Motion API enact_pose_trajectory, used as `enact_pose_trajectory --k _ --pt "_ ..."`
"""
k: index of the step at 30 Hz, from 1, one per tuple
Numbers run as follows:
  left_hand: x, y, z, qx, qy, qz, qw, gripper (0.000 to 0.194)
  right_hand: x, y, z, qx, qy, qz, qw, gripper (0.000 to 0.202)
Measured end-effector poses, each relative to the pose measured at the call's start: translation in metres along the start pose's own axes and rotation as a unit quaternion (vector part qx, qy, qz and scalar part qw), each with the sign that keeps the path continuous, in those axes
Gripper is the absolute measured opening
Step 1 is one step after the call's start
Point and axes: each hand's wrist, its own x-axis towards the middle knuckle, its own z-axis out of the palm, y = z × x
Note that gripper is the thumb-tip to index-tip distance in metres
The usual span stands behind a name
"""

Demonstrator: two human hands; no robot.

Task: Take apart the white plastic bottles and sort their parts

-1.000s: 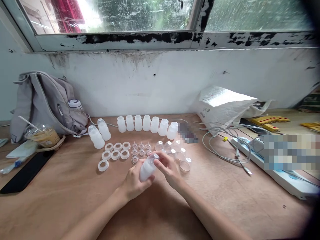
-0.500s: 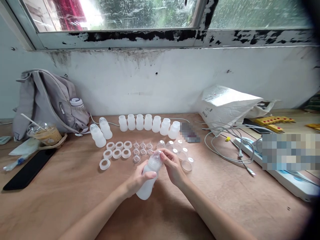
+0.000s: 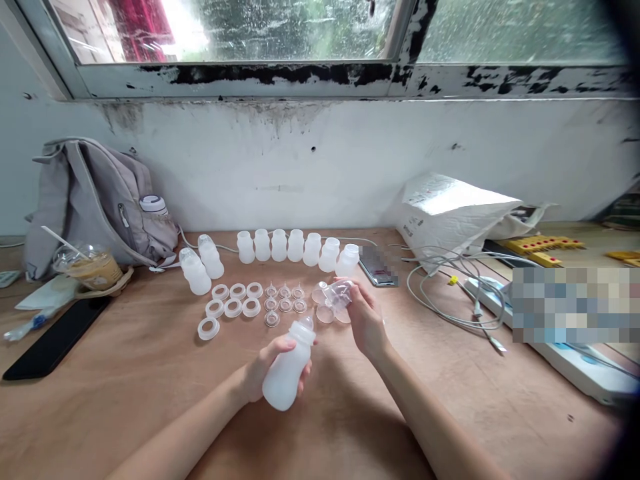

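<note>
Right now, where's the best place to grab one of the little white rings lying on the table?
Take a white ring by its outer rim, coming down from above with thumb and finger on opposite sides. It lies flat on the table and has an open hole in the middle, and the nearest one sits a little apart from the rest.

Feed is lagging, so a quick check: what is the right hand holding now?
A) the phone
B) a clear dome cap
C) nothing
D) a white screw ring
B: the right hand pinches a clear dome cap above the loose caps, while the left hand grips the white bottle.
</note>
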Motion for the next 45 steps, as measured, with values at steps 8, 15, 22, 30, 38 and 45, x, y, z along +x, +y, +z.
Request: enact_pose_trajectory --k 8,15,22,30,38,45 --pt "0.004 0.011 -0.002 -0.007 0.149 0.163 0.975 0.039 -0.006 -0.018 -0.019 -0.375 -0.075 -0.099 0.919 0.026" --pt "0.006 0.009 -0.005 0.019 0.171 0.168 0.971 0.032 -0.029 -0.011 -0.048 -0.563 -0.110 -0.156 0.804 0.017" --pt "0.006 0.011 -0.005 0.102 0.199 0.172 0.959 0.037 -0.032 0.006 -0.058 -0.666 -0.080 -0.189 0.717 0.020" --pt "-0.003 0.003 0.012 0.391 0.310 0.235 0.834 0.032 -0.031 -0.012 -0.015 -0.541 -0.096 -0.223 0.805 0.021" --pt "0.000 -0.005 0.002 0.467 0.312 0.305 0.769 0.041 -0.029 -0.009 0.056 -0.415 -0.114 -0.102 0.897 0.025" --pt "-0.005 0.004 -0.002 0.465 0.271 0.200 0.819 0.030 -0.019 0.009 0.068 -0.262 -0.110 -0.025 0.958 0.031"
